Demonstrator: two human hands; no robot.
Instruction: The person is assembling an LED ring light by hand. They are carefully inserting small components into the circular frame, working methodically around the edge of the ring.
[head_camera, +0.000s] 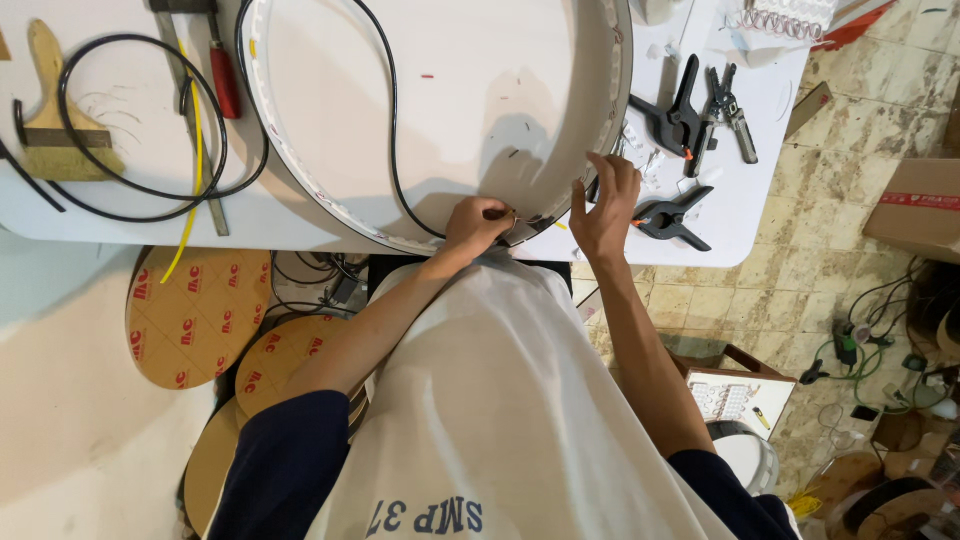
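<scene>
Left hand (478, 222) pinched shut on a small metal clip (518, 232) at the near rim of the big white hoop (600, 120), lying flat on the bench (120, 215). Right hand (605, 200) just beside, fingers spread open, pressing the hoop's edge; black spring clamp (672, 215) near it.

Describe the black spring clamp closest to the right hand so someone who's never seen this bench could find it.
Start at the white table and the big white ring lying on it. Follow the ring's near edge to the right hand. Just right of that hand lies a black spring clamp with orange tips; it lies alone at the table's near edge, while the other clamps lie farther back.
</scene>
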